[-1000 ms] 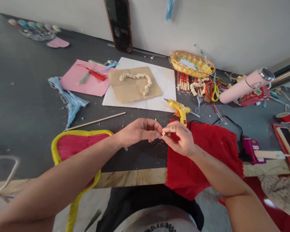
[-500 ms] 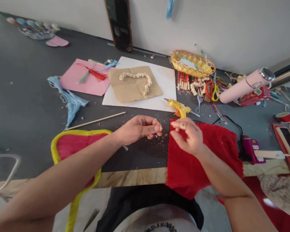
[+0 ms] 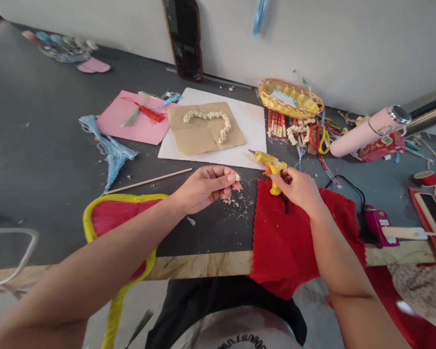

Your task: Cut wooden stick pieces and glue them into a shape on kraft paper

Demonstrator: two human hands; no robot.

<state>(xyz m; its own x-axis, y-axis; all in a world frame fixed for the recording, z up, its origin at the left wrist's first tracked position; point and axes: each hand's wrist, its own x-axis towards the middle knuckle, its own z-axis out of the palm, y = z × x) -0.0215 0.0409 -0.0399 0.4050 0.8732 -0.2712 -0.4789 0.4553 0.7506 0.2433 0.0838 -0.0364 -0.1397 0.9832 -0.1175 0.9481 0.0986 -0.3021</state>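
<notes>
My left hand (image 3: 214,188) pinches a small cream-coloured cluster (image 3: 237,178) between thumb and fingertips, above the dark table. To its right, my right hand (image 3: 301,186) has its thumb and fingers closed about the handle of a yellow hot glue gun (image 3: 271,165), whose nozzle points to the upper left. Beyond the hands, a curved chain of cream clusters (image 3: 212,116) lies on brown paper (image 3: 192,138), on top of a white board (image 3: 166,149). Small cream bits (image 3: 230,202) are scattered under my left hand.
A red cloth (image 3: 276,242) hangs over the table's front edge. A pink flask (image 3: 370,131), scissors (image 3: 324,139) and a yellow basket (image 3: 290,99) stand or lie at the right. Left are a thin stick (image 3: 148,181), a blue tassel (image 3: 112,155) and pink paper (image 3: 112,116).
My right hand has moved from the space beside my left hand to the glue gun and closed on its handle. My left hand still pinches a small cream piece, slightly higher up.
</notes>
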